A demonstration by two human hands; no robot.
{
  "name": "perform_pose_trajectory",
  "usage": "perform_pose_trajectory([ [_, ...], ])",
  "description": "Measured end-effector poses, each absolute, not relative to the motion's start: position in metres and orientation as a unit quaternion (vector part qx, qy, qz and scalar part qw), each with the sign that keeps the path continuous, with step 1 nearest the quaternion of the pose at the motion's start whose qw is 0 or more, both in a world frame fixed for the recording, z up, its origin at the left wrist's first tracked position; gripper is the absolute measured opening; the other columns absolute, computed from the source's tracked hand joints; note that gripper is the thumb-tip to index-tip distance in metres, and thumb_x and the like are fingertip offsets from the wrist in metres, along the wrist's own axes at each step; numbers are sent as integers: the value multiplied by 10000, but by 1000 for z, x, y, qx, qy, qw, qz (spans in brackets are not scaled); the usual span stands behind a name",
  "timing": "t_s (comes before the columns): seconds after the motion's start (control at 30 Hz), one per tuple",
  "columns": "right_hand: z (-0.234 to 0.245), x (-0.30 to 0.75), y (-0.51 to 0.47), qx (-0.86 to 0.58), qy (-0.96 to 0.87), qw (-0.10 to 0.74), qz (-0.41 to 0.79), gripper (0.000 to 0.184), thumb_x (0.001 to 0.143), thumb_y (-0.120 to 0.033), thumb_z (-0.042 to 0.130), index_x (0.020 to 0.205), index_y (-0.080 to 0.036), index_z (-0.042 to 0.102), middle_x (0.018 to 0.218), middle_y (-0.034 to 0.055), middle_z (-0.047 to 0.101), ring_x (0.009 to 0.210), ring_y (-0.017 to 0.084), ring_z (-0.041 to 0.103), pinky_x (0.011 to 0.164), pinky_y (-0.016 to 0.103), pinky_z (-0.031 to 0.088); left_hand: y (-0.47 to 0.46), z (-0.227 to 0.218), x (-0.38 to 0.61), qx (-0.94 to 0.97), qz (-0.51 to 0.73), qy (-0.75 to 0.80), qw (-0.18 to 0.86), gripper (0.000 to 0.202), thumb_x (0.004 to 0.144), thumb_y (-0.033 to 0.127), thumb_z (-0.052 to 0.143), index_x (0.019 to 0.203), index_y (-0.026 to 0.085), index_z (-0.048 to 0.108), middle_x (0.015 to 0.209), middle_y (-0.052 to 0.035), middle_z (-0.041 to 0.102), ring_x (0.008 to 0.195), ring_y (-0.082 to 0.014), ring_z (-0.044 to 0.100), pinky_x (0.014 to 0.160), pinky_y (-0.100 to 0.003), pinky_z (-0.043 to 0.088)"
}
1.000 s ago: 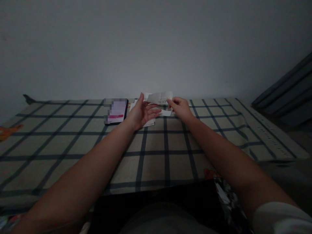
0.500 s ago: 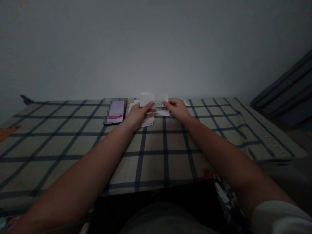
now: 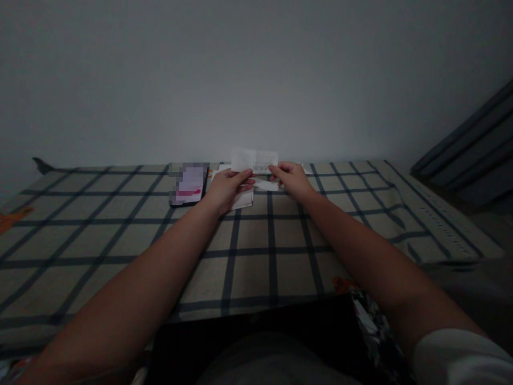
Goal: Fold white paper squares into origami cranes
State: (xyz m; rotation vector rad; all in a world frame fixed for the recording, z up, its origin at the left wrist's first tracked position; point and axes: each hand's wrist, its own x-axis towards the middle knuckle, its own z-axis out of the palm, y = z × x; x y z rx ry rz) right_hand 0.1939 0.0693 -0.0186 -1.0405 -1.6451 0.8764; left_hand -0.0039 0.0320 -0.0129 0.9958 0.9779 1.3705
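Observation:
A small white printed paper slip (image 3: 254, 159) is held upright between both hands at the far side of the checked cloth (image 3: 120, 230). My left hand (image 3: 226, 188) pinches its lower left corner. My right hand (image 3: 292, 178) pinches its lower right corner. Beneath the hands lie more white papers (image 3: 245, 199) and a narrow white strip (image 3: 267, 185). Just left of my left hand, a phone (image 3: 189, 184) rests flat with its screen lit.
A plain grey wall (image 3: 256, 75) rises right behind the cloth's far edge. Dark striped fabric (image 3: 473, 155) leans at the right. An orange patch (image 3: 10, 218) shows at the cloth's left edge. A dark bag with a patterned edge (image 3: 360, 326) lies near my lap.
My left hand went from open beside the slip to pinching its left corner. The slip has turned from tilted to level and upright between both hands.

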Motion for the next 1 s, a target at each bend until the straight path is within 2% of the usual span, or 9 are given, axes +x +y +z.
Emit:
perform_pose_trajectory([
  [0.13,-16,192,65,-411,-674,482,380,347,847,-525,686,762,-188,672,708,16,638,591,114,528,529,250,430,32,-10,-4,400,587,428,559,139,784,196,817,807,89,730,845,-106,764,655,-93,677,706,-198,584],
  [0.43,-19,189,72,-396,-633,517,419,227,804,-386,741,868,-191,643,768,13,671,663,119,613,509,213,427,33,-13,-5,402,599,408,559,208,696,202,877,815,101,739,777,-45,725,623,-70,624,638,-173,553],
  [0.6,-22,185,74,-368,-591,554,456,339,776,-336,768,1007,-239,540,778,-31,677,616,100,609,475,194,401,34,-11,-5,399,594,410,566,217,681,217,885,792,122,724,773,-31,719,598,-55,587,627,-171,528],
  [0.73,-21,185,72,-355,-604,554,449,349,780,-335,769,1016,-243,529,810,-24,684,640,101,620,482,195,409,34,-14,-6,416,571,412,575,231,650,235,901,773,121,742,808,-54,738,627,-69,598,623,-180,519],
  [0.9,-21,184,71,-347,-613,547,451,384,779,-372,772,1038,-240,521,805,-26,673,631,104,613,480,201,415,34,-15,-7,437,569,430,548,280,627,306,914,728,102,752,708,-52,709,571,-63,560,559,-171,470],
  [1.0,-21,183,70,-351,-615,544,450,431,784,-379,768,1110,-253,517,798,-33,659,636,111,614,494,212,430,35,-16,-7,445,573,438,530,320,598,341,927,730,110,750,742,-60,725,566,-65,549,555,-184,467],
])
